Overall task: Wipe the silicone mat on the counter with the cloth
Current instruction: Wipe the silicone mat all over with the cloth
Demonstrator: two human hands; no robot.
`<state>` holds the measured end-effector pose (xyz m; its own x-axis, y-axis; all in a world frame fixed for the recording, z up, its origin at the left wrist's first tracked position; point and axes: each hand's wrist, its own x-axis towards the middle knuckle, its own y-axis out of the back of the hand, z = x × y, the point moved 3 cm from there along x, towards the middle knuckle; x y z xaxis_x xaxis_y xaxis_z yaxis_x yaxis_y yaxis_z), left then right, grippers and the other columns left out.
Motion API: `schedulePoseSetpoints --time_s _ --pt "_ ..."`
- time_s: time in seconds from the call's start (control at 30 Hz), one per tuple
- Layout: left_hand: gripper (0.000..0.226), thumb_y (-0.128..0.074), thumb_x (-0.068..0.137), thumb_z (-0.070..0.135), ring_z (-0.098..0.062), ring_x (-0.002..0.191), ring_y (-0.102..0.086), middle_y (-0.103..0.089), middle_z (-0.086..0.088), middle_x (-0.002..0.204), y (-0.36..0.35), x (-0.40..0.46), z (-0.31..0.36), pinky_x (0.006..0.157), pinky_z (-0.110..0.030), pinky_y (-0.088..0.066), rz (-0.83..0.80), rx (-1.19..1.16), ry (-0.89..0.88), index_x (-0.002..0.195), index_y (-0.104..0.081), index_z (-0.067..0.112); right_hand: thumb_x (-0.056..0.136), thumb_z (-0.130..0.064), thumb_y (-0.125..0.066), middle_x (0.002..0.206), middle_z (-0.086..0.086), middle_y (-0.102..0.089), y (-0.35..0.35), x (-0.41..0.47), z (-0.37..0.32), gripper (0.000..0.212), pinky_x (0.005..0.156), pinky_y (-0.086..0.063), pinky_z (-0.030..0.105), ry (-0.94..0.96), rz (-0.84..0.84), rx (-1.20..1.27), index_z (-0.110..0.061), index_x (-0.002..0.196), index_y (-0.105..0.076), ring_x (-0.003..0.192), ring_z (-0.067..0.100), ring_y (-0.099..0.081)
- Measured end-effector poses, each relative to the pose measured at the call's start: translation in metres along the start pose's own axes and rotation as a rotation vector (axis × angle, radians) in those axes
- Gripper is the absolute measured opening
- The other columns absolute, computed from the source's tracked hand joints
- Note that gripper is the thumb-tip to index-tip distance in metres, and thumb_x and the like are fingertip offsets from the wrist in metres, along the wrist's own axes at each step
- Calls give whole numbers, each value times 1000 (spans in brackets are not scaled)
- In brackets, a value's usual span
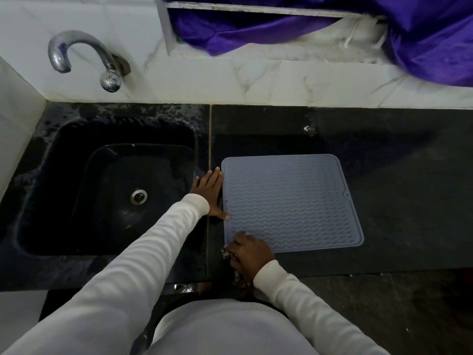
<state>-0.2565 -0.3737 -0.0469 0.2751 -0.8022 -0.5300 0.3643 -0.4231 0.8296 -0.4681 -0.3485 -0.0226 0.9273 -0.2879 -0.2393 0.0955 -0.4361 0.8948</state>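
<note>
Early in the wipe, I'd judge: right hand (247, 254) bunched around the cloth (239, 275) at the mat's (294, 203) near-left corner, most of the mat unswept. Left hand (208, 194) lies flat, fingers spread, holding nothing, pinning the mat's left edge on the counter (384, 155).

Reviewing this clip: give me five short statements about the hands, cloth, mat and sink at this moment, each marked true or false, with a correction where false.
1. The right hand presses a cloth at the mat's near-left corner. True.
2. The left hand lies flat along the left edge of the silicone mat. True.
3. The mat sits inside the sink. False: it lies on the dark counter, right of the sink.
4. Water runs from the faucet. False: no stream is visible.
5. The mat's surface is smooth. False: it has wavy ridges.
</note>
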Motion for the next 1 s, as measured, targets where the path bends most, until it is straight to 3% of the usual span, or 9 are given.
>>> schedulePoseSetpoints --time_s 0.13,0.27,0.43,0.57,0.67,0.8,0.93,1.0 --pt "147 -76 57 73 -25 148 17 26 -1 160 5 1 4 120 -52 2 -36 2 3 152 21 18 66 -25 -67 95 9 -67 1 -19 28 26 51 -55 40 -15 -9 -25 -19 91 -73 78 31 -67" --pt "145 -76 59 71 -26 148 17 27 -2 159 9 -2 5 121 -52 2 -58 -6 -7 152 22 19 71 -41 -47 95 1 -71 14 -50 74 33 49 -55 29 -39 55 -117 -32 87 -74 74 21 -70" --pt "145 -76 58 72 -26 148 17 27 -2 160 7 -2 5 120 -52 2 -52 1 -4 152 22 19 71 -36 -71 106 2 -70 25 -86 131 21 55 -58 38 -232 40 -86 -30 91 -73 81 26 -70" --pt "147 -76 58 72 -28 148 18 27 -4 159 7 0 7 120 -54 3 -70 23 17 151 23 17 72 -39 -51 88 -2 -68 26 -69 106 24 49 -52 29 -252 113 -84 -28 81 -69 70 23 -67" --pt "148 -76 58 73 -30 148 16 27 -6 159 10 0 12 120 -55 0 -86 62 25 151 22 14 72 -38 -47 88 1 -66 9 -31 50 28 56 -53 33 -128 95 -21 -26 86 -69 75 25 -65" --pt "147 -76 58 72 -31 149 13 25 -7 160 12 -1 14 120 -54 -4 -85 89 34 152 21 13 73 -35 -43 78 8 -65 -16 11 -5 33 51 -52 31 -47 38 -34 -18 82 -69 63 30 -63" --pt "145 -76 60 71 -31 149 12 25 -6 160 15 -2 13 121 -53 -5 -95 84 21 152 21 14 65 -24 -72 90 9 -68 -9 -12 29 30 53 -54 33 -37 85 -52 -18 95 -69 75 29 -66" --pt "145 -76 60 71 -31 149 11 24 -6 160 15 -3 13 120 -53 -6 -94 92 13 152 21 14 60 -27 -72 91 2 -70 7 -32 58 31 51 -53 28 -69 147 -63 -24 90 -70 74 23 -68"
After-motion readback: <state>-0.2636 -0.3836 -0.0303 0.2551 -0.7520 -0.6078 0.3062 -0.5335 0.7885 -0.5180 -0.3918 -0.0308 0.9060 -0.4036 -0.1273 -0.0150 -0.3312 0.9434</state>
